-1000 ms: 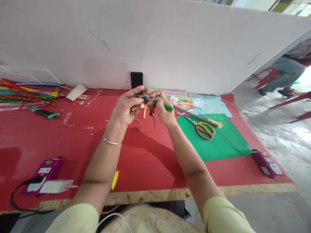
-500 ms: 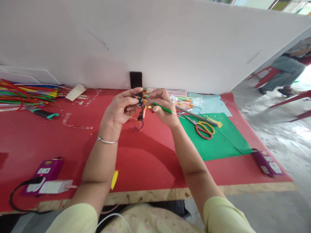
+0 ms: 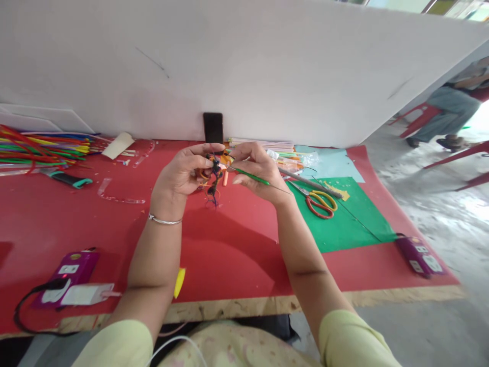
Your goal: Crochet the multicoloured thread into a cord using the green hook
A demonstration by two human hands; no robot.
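Both hands are raised over the middle of the red table (image 3: 95, 224). My left hand (image 3: 183, 173) pinches a small tangle of dark and orange wire or thread (image 3: 214, 176) between thumb and fingers; loose ends hang down from it. My right hand (image 3: 260, 173) grips a thin green stick (image 3: 252, 177) whose left end meets the tangle and whose right end points out to the right. A silver bangle circles my left wrist.
Red-and-yellow scissors (image 3: 321, 203) and a grey rod lie on a green sheet (image 3: 344, 224) at right. Coloured sticks (image 3: 42, 145) are piled at far left. Two purple power strips (image 3: 66, 270) (image 3: 420, 255) sit near the front corners. A white board stands behind; a seated person is at far right.
My left hand has curled its fingers in around the tangle and drifted slightly left. My right hand has turned, so the green stick now points lower to the right.
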